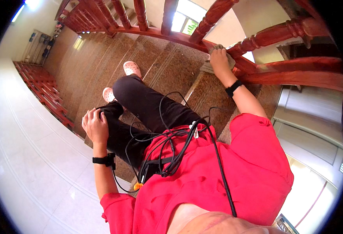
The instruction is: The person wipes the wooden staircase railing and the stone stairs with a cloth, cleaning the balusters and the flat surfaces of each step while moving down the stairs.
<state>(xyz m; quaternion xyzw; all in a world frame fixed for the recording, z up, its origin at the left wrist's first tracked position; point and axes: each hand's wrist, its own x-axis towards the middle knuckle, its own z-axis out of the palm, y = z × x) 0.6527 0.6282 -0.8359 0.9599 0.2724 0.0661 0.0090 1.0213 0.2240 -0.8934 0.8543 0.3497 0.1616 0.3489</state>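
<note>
At the upper right, my right hand (220,63) is closed on a grey-brown cloth (229,60). The cloth is pressed against the red wooden bottom rail of the banister (186,41), at the foot of a turned baluster (247,45). Part of the cloth hangs over the edge of a brown stone stair step (209,93). My left hand (96,124) rests on my knee in black trousers, with no object in it. Its fingers are slightly bent and a little apart. Both wrists wear black straps.
Looped black cables (171,146) lie across my lap. My feet, in pink clogs (132,68), stand on lower steps. A white tiled wall (43,158) borders the stairs at left. A white panelled door (309,128) shows at right, beyond the banister. Footwear lies near the stair bottom.
</note>
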